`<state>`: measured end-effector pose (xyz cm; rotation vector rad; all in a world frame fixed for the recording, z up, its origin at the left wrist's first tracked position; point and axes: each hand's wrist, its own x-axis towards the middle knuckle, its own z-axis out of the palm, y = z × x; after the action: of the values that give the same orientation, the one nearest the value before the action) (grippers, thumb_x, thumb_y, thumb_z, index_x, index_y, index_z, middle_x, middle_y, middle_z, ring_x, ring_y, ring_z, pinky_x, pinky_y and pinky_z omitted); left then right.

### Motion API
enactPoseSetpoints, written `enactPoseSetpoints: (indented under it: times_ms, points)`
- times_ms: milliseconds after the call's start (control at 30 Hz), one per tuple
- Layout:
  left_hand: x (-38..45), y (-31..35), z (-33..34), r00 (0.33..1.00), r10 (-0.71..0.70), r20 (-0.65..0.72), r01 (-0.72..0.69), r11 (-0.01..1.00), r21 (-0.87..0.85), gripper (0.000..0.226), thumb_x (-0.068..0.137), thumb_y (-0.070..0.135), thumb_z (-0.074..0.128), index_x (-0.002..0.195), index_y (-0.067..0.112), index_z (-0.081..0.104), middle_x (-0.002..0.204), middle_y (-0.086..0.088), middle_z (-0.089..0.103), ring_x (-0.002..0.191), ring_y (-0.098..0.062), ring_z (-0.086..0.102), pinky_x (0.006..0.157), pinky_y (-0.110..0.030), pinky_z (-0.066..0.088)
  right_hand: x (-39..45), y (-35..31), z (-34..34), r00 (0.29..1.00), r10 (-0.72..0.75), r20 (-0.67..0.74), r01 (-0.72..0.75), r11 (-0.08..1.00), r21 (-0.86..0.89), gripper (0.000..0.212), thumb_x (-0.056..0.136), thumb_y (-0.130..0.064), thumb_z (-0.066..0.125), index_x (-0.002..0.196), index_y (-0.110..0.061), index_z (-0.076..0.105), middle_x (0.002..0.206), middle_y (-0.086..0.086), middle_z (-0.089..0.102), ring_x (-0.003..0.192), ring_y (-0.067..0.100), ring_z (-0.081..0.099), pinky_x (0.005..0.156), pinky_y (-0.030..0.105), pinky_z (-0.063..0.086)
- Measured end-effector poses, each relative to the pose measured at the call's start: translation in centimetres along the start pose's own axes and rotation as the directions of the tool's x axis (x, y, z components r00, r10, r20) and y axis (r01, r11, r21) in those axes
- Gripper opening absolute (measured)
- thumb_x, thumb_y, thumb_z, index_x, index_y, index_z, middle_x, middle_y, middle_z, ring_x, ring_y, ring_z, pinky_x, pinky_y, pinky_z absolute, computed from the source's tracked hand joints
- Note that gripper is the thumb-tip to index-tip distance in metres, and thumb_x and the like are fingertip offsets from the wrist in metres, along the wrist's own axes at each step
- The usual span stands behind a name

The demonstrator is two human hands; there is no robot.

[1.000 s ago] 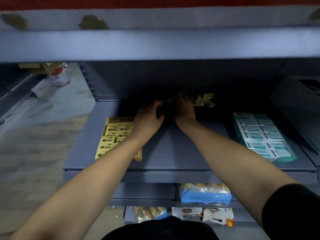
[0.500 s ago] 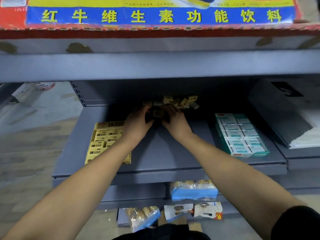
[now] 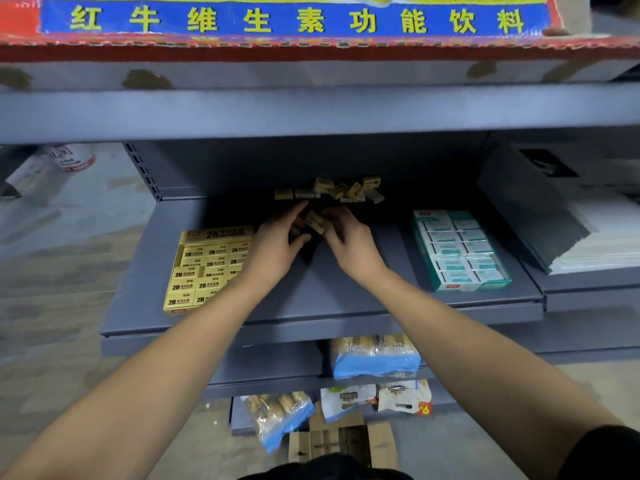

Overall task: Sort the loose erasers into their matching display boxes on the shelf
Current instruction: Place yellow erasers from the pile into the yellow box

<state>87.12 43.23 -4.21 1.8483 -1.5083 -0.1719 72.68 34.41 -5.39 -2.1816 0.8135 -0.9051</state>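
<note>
Several loose erasers (image 3: 341, 191), yellow and white-green, lie in a pile at the back of the grey shelf (image 3: 311, 296). A yellow 2B display box (image 3: 204, 268) sits at the shelf's left, a teal and white display box (image 3: 457, 251) at its right. Both hands meet in front of the pile. My left hand (image 3: 277, 247) and my right hand (image 3: 349, 244) pinch a yellow eraser (image 3: 315, 221) between their fingertips, lifted a little off the shelf. My left forearm covers part of the yellow box.
An upper shelf with a red and blue drink carton (image 3: 294, 22) overhangs the work area. A grey stack of paper (image 3: 568, 223) lies on the neighbouring shelf at right. Snack bags (image 3: 374, 355) fill the lower shelves, and a cardboard box (image 3: 343, 441) sits on the floor.
Both hands have drawn back from the pile toward me, now holding one yellow eraser between them. The camera has tilted up, showing more of the upper shelf.
</note>
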Motion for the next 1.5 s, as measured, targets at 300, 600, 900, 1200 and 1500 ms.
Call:
enactPoseSetpoints:
  times_ms: [300,600,900,1200,1500]
  points:
    - [-0.7,1.2,-0.1,0.996,0.027,-0.087,-0.028,1.0,-0.005,0.03,0.089,0.01,0.065,0.119,0.013,0.063,0.11,-0.005,0.065,0.095,-0.016,0.06,0.081,-0.024,0.047,-1.2,-0.8,-0.7,0.998,0.058,0.028,-0.061,0.986,0.155,0.037,0.091,-0.023,0.065,0.125,-0.016,0.053,0.1,-0.004,0.065,0.089,0.007,0.063,0.077,0.019,0.052]
    - [-0.4,1.5,0.2,0.993,0.03,-0.111,-0.032,0.999,-0.009,0.03,0.087,0.014,0.068,0.117,0.015,0.064,0.105,-0.004,0.067,0.092,-0.017,0.062,0.082,-0.035,0.053,-0.7,-0.4,-0.5,0.967,0.252,0.041,-0.25,0.903,0.349,0.035,0.087,-0.018,0.069,0.119,-0.014,0.054,0.109,0.003,0.067,0.102,0.014,0.064,0.092,0.035,0.053]
    - [-0.2,1.8,0.3,0.996,-0.008,-0.084,0.008,1.0,-0.005,0.031,0.084,0.018,0.073,0.114,0.015,0.064,0.098,0.0,0.069,0.088,-0.014,0.064,0.081,-0.035,0.054,-0.1,-0.6,-0.6,0.905,0.416,0.084,-0.389,0.732,0.559,0.024,0.088,-0.01,0.061,0.111,-0.005,0.062,0.105,0.013,0.069,0.098,0.024,0.067,0.091,0.038,0.055]
    - [0.1,2.1,0.3,0.998,0.051,-0.041,-0.05,0.998,0.022,0.043,0.089,0.017,0.066,0.131,0.019,0.057,0.11,-0.003,0.066,0.095,-0.017,0.061,0.082,-0.025,0.048,-0.2,-0.9,-2.3,0.985,0.173,-0.001,-0.163,0.929,0.333,0.019,0.091,-0.018,0.064,0.109,-0.024,0.065,0.107,-0.004,0.069,0.097,0.008,0.066,0.082,0.027,0.055]
    - [0.0,2.2,0.4,0.995,0.066,-0.072,-0.063,0.997,0.038,0.032,0.092,0.013,0.062,0.124,0.012,0.062,0.116,-0.007,0.063,0.1,-0.022,0.061,0.083,-0.023,0.045,-1.0,0.1,-2.4,0.969,-0.241,-0.059,0.222,0.948,-0.226,0.025,0.086,-0.011,0.069,0.11,-0.007,0.065,0.105,0.01,0.065,0.092,0.024,0.064,0.077,0.039,0.056]
